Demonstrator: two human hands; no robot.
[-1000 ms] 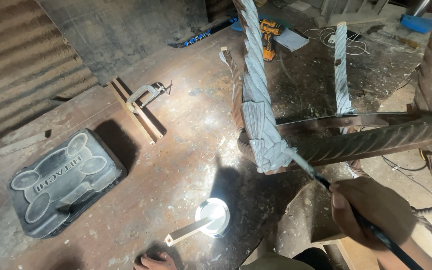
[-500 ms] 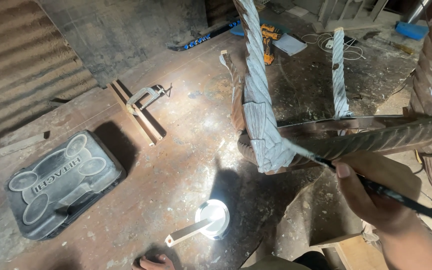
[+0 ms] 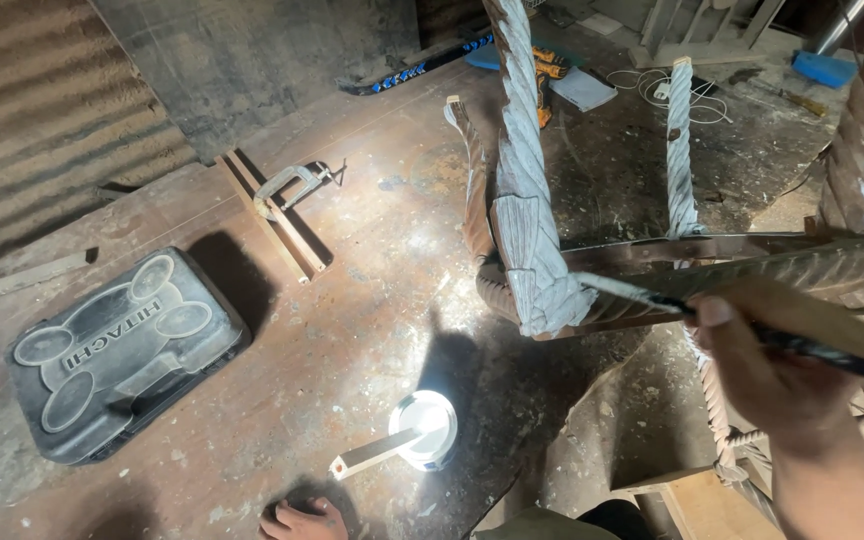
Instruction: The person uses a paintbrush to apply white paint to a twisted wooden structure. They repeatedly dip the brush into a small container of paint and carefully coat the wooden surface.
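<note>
Down on the dusty floor, a dark plastic tool case lies at far left, a metal clamp on wood strips beyond it. Your left hand rests at the bottom edge; whether it grips anything cannot be told. Just beside it, a stick leans in a small paint tin. At right, your right hand grasps a thin brush, its tip touching the carved twisted chair frame.

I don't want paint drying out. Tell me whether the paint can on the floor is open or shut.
Open. The paint can has no lid on; its pale inside shows, and a wooden stick rests across its rim.
</note>
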